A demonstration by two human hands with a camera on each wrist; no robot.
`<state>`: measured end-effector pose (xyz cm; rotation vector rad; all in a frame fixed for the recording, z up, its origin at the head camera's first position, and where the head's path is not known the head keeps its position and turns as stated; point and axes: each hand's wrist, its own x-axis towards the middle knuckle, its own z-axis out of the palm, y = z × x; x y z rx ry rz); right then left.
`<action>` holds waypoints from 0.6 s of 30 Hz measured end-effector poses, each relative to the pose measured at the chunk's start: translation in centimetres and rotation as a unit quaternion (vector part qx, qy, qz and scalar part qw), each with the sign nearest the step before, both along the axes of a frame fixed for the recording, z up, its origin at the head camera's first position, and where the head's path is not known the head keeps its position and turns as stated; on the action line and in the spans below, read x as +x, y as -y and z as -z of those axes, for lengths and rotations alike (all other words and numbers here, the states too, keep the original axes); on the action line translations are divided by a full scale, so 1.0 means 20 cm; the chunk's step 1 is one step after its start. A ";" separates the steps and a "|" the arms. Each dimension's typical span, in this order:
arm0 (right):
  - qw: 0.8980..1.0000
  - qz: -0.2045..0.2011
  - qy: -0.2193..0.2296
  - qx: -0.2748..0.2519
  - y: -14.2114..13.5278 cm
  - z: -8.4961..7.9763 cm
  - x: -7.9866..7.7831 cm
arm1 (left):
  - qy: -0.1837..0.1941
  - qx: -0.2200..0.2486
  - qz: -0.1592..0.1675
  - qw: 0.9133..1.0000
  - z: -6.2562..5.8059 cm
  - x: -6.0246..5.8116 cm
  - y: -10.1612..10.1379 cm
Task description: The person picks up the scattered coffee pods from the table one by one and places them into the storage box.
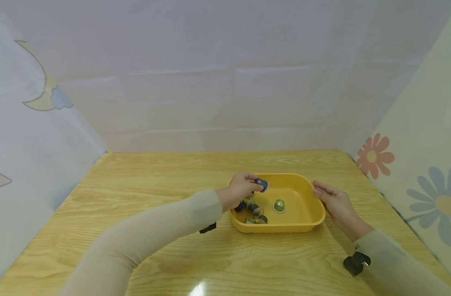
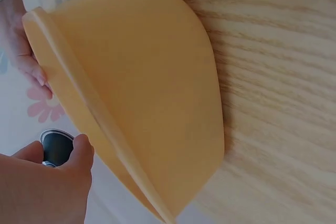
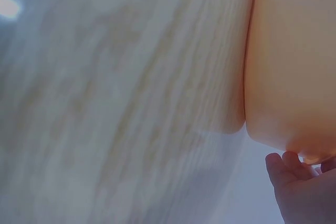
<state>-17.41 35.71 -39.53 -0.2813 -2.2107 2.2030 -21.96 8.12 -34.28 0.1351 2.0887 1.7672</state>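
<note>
Between thumb and fingers, my left hand (image 1: 241, 190) pinches a dark coffee capsule (image 1: 262, 185) above the left part of a yellow tray (image 1: 277, 228). The capsule's dark body and silvery rim also show in the left wrist view (image 2: 56, 148). Several capsules of mixed colours lie bunched at the tray's left end, partly hidden by the hand, among them a dark one (image 1: 261, 219). A green capsule (image 1: 279, 206) stands apart near the tray's middle. My right hand (image 1: 336, 205) holds the tray's right rim, thumb at the edge and fingers along the outside wall.
The tray stands on a wood-grain table (image 1: 155, 181). A pale sheet (image 1: 225, 102) forms the back wall, and patterned side sheets with flowers (image 1: 447, 204) and a moon (image 1: 40, 82) rise at both sides. Dark wrist devices (image 1: 355, 263) sit at the sleeves.
</note>
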 end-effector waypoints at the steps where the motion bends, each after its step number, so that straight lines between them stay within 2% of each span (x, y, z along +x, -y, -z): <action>1: 1.000 0.000 0.000 -0.002 0.00 0.00 0.00 | 0.002 -0.002 0.000 1.000 0.00 0.00 -0.01; 10: 1.000 -0.003 0.001 0.000 0.00 0.00 0.00 | 0.014 0.010 0.020 1.000 -0.01 -0.01 -0.07; 18: 1.000 -0.007 -0.002 0.003 0.00 0.00 0.01 | -0.003 0.014 0.038 0.999 -0.01 -0.02 -0.10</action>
